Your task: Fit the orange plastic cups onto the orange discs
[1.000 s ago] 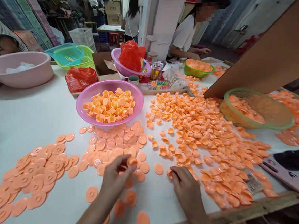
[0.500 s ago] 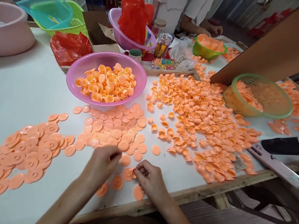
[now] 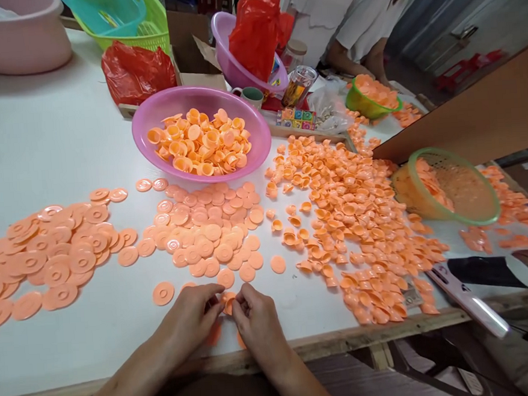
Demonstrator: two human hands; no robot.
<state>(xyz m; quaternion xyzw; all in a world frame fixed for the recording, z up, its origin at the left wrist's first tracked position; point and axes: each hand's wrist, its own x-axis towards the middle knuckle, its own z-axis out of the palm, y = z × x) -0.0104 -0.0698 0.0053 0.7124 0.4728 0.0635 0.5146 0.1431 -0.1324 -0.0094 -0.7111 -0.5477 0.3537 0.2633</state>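
My left hand (image 3: 195, 316) and my right hand (image 3: 258, 320) meet near the table's front edge. Between their fingertips is a flat orange plastic disc (image 3: 228, 303), pinched from both sides. A small orange cup-shaped piece was in my right fingertips; my fingers mostly hide it now. Just left of my left hand lies a single ringed disc (image 3: 163, 294). Beyond my hands spreads a pile of discs (image 3: 207, 232), with another disc pile (image 3: 55, 255) to the left. Many small orange cup-shaped pieces (image 3: 350, 210) are heaped on the right.
A pink basin (image 3: 144, 131) holds joined orange pieces. Right of the heap stands a green-rimmed basket (image 3: 454, 209) by a brown board (image 3: 465, 102). A pink-white handled tool (image 3: 473, 304) lies at the right edge. Across the table, a person's arm (image 3: 349, 62) is near a green bowl (image 3: 361, 104).
My left hand has come down and right to meet my right hand at the disc. A ringed disc now lies left of my left hand. The view has shifted slightly.
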